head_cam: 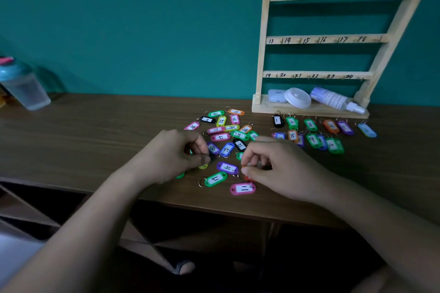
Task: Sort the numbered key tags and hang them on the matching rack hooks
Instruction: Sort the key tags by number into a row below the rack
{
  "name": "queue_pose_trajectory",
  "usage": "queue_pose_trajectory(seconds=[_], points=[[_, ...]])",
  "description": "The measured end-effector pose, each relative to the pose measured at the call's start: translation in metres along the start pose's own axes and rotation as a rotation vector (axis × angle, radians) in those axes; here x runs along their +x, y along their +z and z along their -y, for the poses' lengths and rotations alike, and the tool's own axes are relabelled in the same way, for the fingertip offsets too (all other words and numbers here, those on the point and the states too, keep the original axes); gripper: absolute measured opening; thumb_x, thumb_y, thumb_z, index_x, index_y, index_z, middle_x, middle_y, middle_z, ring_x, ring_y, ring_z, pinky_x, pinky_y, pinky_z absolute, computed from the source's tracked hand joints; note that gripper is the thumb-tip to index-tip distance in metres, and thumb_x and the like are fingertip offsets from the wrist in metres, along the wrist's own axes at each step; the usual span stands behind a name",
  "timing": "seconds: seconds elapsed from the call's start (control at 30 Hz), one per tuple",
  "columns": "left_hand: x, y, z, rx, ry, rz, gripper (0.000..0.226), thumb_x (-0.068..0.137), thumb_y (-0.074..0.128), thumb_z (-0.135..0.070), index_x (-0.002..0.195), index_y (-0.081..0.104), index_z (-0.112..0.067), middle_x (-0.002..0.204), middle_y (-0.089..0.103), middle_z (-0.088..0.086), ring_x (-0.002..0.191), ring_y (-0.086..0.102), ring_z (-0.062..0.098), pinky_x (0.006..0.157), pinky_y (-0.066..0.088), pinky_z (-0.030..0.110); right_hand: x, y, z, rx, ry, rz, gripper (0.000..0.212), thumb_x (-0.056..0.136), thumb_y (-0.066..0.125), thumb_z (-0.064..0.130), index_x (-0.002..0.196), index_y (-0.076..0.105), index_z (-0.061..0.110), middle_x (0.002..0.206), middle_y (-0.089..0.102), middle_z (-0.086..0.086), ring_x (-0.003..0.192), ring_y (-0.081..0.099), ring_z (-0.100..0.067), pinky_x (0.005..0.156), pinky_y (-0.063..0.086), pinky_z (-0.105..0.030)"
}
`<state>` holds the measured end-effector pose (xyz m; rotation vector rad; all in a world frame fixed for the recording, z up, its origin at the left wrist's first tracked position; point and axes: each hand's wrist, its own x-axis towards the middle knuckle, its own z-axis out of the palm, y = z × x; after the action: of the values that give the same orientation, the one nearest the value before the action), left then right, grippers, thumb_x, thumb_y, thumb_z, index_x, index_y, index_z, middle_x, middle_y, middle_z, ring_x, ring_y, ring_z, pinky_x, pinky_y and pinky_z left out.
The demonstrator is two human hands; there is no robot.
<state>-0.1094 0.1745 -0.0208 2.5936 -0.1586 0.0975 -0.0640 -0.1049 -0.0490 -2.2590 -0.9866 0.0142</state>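
Observation:
A loose pile of coloured key tags (226, 131) lies on the wooden table (95, 140). To its right, tags (310, 125) sit in two number-ordered rows in front of the wooden rack (328, 39). The rack's numbered hooks are bare. My left hand (176, 152) hovers over the pile's left side, fingers curled and pinching a dark tag. My right hand (273, 164) pinches a small tag, mostly hidden, beside an orange one. A pink tag 11 (242, 188), a green tag (215, 178) and a purple tag (227, 167) lie between the hands.
On the rack's base shelf rest a white case (276, 95), a round white lid (297, 97) and a lying spray bottle (333, 98). A clear tumbler with a blue lid (21, 85) stands at the far left. The table's front edge runs just under my wrists.

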Motion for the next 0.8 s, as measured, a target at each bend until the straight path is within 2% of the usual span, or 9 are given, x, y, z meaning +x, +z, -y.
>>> queue_pose_trajectory(seconds=[0.17, 0.27, 0.4, 0.5, 0.63, 0.7, 0.8], points=[[-0.005, 0.01, -0.006, 0.002, 0.074, 0.062, 0.014, 0.084, 0.087, -0.034, 0.09, 0.075, -0.033, 0.087, 0.074, -0.02, 0.084, 0.067, -0.002, 0.072, 0.044, 0.01, -0.003, 0.002, 0.004, -0.02, -0.041, 0.07, 0.022, 0.083, 0.087, 0.047, 0.094, 0.075, 0.033, 0.096, 0.061, 0.015, 0.098, 0.061, -0.004, 0.077, 0.045, -0.016], [-0.006, 0.016, -0.009, 0.023, 0.096, 0.061, 0.015, 0.083, 0.087, -0.034, 0.091, 0.075, -0.032, 0.086, 0.074, -0.018, 0.082, 0.067, -0.002, 0.071, 0.044, 0.01, -0.005, 0.004, 0.004, -0.09, -0.044, 0.119, 0.028, 0.083, 0.083, 0.057, 0.099, 0.073, 0.037, 0.103, 0.057, 0.016, 0.105, 0.057, -0.002, 0.087, 0.049, -0.027], [-0.004, 0.018, -0.01, 0.038, 0.106, 0.065, 0.011, 0.087, 0.084, -0.035, 0.093, 0.075, -0.031, 0.086, 0.074, -0.017, 0.083, 0.066, -0.003, 0.071, 0.044, 0.009, -0.004, 0.004, 0.005, -0.095, -0.037, 0.142, 0.018, 0.088, 0.08, 0.052, 0.097, 0.072, 0.038, 0.104, 0.054, 0.019, 0.108, 0.051, 0.0, 0.094, 0.047, -0.032], [0.001, 0.009, -0.001, 0.023, 0.042, 0.025, 0.004, 0.091, 0.079, -0.033, 0.092, 0.075, -0.032, 0.085, 0.074, -0.018, 0.084, 0.066, -0.003, 0.071, 0.043, 0.01, -0.004, 0.004, 0.005, -0.107, -0.044, 0.144, 0.015, 0.088, 0.079, 0.049, 0.095, 0.07, 0.039, 0.105, 0.053, 0.021, 0.11, 0.05, 0.0, 0.098, 0.046, -0.033], [0.008, -0.008, 0.023, 0.012, -0.075, -0.11, 0.005, 0.093, 0.075, -0.029, 0.09, 0.076, -0.033, 0.085, 0.076, -0.019, 0.084, 0.067, -0.007, 0.07, 0.041, 0.004, -0.005, 0.002, 0.007, -0.102, -0.036, 0.153, 0.016, 0.088, 0.08, 0.046, 0.093, 0.067, 0.038, 0.107, 0.053, 0.02, 0.111, 0.05, 0.0, 0.095, 0.04, -0.024], [0.01, -0.018, 0.036, -0.006, -0.145, -0.156, 0.008, 0.094, 0.073, -0.027, 0.092, 0.077, -0.033, 0.087, 0.076, -0.019, 0.085, 0.067, -0.006, 0.074, 0.046, 0.011, -0.005, 0.002, 0.008, -0.107, -0.038, 0.15, 0.018, 0.088, 0.081, 0.046, 0.092, 0.066, 0.037, 0.105, 0.054, 0.02, 0.11, 0.05, -0.001, 0.088, 0.033, -0.016], [0.009, -0.032, 0.054, -0.084, -0.263, -0.212, 0.01, 0.093, 0.071, -0.027, 0.09, 0.077, -0.034, 0.084, 0.077, -0.014, 0.08, 0.07, 0.004, 0.075, 0.055, 0.027, -0.005, 0.001, 0.008, -0.11, -0.044, 0.143, 0.019, 0.087, 0.082, 0.045, 0.089, 0.065, 0.037, 0.102, 0.056, 0.019, 0.109, 0.052, -0.003, 0.086, 0.032, -0.018]])
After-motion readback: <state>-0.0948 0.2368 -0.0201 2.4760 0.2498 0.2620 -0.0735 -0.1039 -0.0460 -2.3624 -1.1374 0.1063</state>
